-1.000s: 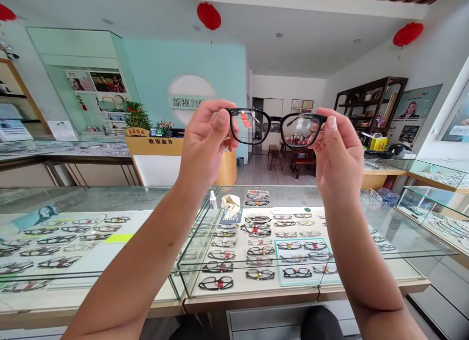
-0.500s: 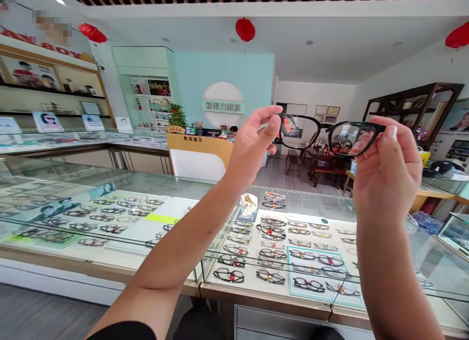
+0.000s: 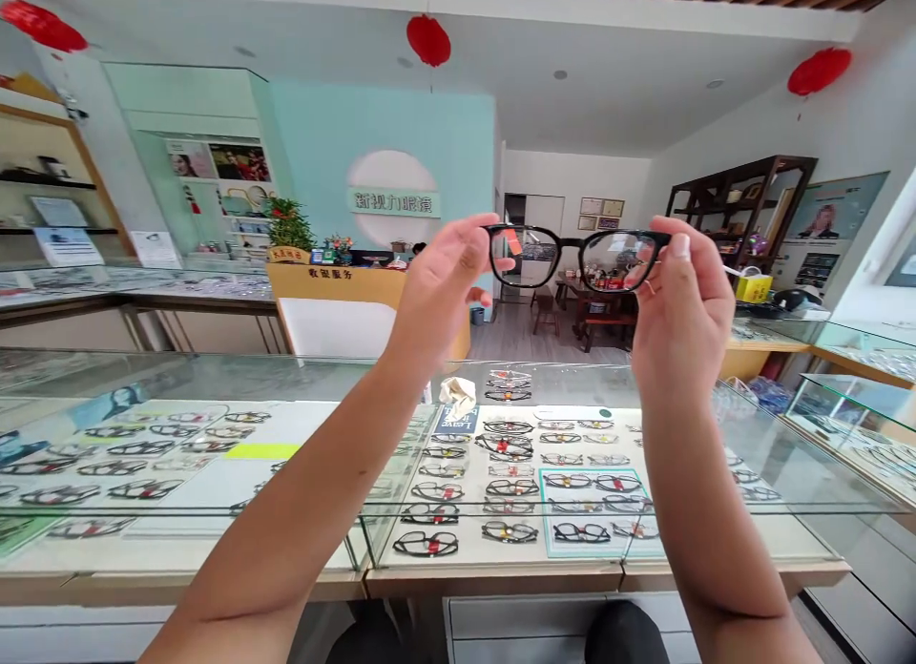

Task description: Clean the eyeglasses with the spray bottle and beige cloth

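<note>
Holding up black glasses point(image 3: 571, 242) — pinched by left hand point(image 3: 438, 284) and right hand point(image 3: 683, 311), set apart — not put down.

The temple arms of the black-framed glasses point(image 3: 571, 243) are being partly hidden by the left hand point(image 3: 445, 275) and the right hand point(image 3: 679, 297) at either side, while some of the spectacles point(image 3: 141, 489) in the glass display case point(image 3: 215, 576) are being covered by the left forearm point(image 3: 322, 483). Both upper arms and the dark-clad knee point(image 3: 626, 633) are being cut off by the bottom edge. Part of the lettering on the blue card point(image 3: 465, 423) is being covered by the crumpled cloth point(image 3: 458, 394), and the framed certificates point(image 3: 601, 207) are being shown too small to be read.
</note>
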`<state>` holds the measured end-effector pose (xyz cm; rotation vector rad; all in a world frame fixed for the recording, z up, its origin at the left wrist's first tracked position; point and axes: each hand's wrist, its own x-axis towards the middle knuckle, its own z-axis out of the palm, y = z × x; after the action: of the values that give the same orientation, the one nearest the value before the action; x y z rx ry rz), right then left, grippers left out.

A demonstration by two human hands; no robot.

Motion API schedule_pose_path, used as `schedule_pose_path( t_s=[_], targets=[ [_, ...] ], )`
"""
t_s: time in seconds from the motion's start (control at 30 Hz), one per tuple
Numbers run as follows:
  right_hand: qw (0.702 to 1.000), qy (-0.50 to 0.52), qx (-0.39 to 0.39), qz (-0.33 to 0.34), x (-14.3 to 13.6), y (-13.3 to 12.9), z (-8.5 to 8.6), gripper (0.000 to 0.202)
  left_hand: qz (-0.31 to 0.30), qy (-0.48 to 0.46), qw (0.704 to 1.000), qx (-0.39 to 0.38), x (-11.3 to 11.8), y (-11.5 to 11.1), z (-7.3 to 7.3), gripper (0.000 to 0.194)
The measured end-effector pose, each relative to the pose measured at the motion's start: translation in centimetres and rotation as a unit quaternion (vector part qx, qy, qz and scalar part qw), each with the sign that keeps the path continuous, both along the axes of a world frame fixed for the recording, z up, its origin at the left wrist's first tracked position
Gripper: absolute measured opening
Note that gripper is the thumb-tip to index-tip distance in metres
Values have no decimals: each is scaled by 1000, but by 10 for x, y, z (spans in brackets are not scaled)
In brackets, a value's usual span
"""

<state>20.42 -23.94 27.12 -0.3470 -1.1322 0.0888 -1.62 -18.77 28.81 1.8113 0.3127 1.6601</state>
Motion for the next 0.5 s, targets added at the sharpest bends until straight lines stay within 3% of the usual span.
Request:
schedule_pose_path(
  t_s=[0.23,0.5],
  targets=[
    [995,-72,-24,-73,8,10,-11,45,-2,-7,1000,4,-1,17,-8,59],
    [990,-111,-44,-78,13,30,-28,51,3,-30,999,11,3,37,-20,60]
  ],
)
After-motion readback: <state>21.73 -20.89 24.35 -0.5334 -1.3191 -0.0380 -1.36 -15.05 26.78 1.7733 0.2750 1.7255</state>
